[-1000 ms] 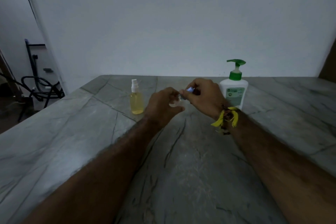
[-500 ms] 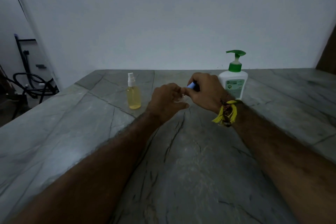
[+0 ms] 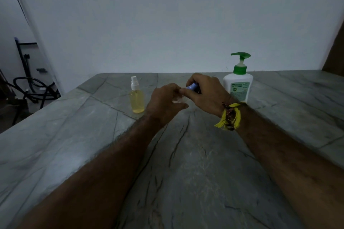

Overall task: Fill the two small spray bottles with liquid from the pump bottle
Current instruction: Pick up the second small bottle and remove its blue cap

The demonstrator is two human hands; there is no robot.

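Observation:
A small spray bottle with yellow liquid and a white sprayer stands upright on the grey stone table, left of my hands. My left hand is wrapped around a second small clear bottle, mostly hidden by my fingers. My right hand pinches a blue cap at that bottle's top. The white pump bottle with a green pump head stands just behind my right wrist.
A white wall rises right behind the table's far edge. On the left, past the table's edge, a black metal stand with hoses sits on the floor. A yellow tasselled thread band circles my right wrist.
Both hands stay together on the small clear bottle, with my right fingers shifting slightly on the blue cap. The view has tilted a little; the bottles on the table have not moved.

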